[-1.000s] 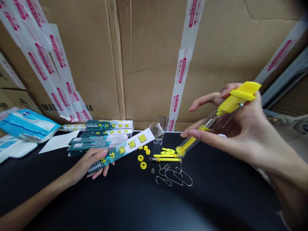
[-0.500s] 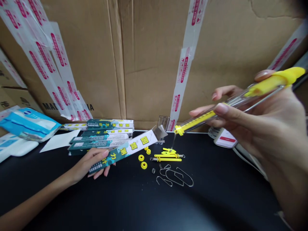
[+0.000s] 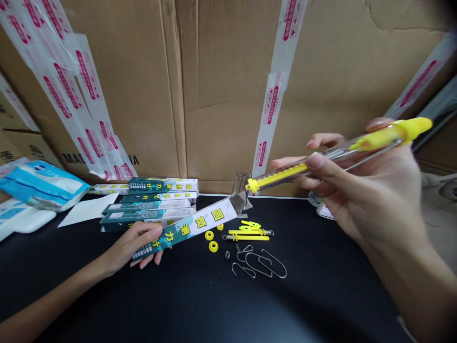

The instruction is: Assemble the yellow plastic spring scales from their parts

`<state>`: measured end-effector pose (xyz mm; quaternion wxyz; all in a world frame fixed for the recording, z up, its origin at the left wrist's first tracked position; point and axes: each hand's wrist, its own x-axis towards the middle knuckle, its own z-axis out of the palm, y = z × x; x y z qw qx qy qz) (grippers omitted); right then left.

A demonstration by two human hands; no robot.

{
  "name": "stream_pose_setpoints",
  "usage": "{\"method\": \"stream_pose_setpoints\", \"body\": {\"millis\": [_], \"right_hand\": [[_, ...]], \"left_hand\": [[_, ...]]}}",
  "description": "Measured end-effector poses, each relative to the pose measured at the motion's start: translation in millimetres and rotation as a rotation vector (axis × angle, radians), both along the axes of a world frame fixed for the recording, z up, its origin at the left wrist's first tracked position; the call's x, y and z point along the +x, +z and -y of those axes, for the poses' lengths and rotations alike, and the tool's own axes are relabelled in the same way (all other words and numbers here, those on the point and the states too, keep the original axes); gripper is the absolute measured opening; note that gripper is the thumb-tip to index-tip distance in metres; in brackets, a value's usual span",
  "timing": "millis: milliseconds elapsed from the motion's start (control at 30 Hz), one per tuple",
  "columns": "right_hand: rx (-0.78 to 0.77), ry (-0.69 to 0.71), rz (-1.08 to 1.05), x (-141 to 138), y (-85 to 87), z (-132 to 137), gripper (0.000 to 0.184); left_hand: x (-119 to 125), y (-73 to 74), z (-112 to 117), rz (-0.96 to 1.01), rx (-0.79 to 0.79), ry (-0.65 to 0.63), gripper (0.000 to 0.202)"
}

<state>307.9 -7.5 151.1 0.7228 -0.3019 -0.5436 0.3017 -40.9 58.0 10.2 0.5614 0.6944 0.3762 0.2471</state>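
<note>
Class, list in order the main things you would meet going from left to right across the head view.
Blue packet → white sheet → open box → yellow rods → right hand.

Toward eight o'clock is a bare left hand (image 3: pixel 141 243) with slender, tapering fingers and a short, rounded thumbnail (image 3: pixel 157 232). Its left forearm (image 3: pixel 67 290) is bare, slim and smooth, narrowing toward the wrist. Toward three o'clock is a bare right hand (image 3: pixel 378 195), long-fingered, its thumbnail smooth and rounded. Its right forearm (image 3: pixel 416 274), toward four o'clock, is bare too, looking broader and slightly blurred.
</note>
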Motion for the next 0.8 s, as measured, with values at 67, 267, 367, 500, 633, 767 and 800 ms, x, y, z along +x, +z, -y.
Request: {"method": "stream_pose_setpoints", "body": {"millis": [67, 267, 367, 500, 633, 767, 800], "right_hand": [[0.004, -0.008, 0.022, -2.9, -1.7, -1.0, 0.061], [0.032, -0.064, 0.059, -7.6, -6.8, 0.2, 0.058], [0.032, -0.084, 0.091, -10.0, -10.6, 1.6, 0.056], [-0.002, -0.055, 0.102, -14.2, -15.9, -1.0, 0.057], [-0.090, 0.023, 0.108, -19.0, -24.7, -8.2, 0.058], [-0.162, 0.123, 0.038, -27.9, -41.1, -13.4, 0.057], [-0.177, 0.123, 0.020, -30.7, -46.5, -14.2, 0.053]], "left_hand": [[-0.1, 0.2, 0.2, -0.005, 0.001, -0.001, 0.058], [1.2, 3.3, 2.5, -0.009, 0.000, 0.002, 0.055], [1.7, 4.4, 3.0, -0.006, -0.002, 0.012, 0.057], [2.1, 4.1, 2.9, -0.001, -0.007, 0.023, 0.059], [2.8, 3.8, 3.3, 0.001, -0.009, 0.037, 0.060], [3.3, 4.4, 4.0, -0.006, -0.002, 0.045, 0.058], [3.2, 4.5, 4.1, -0.010, 0.002, 0.043, 0.058]]}}
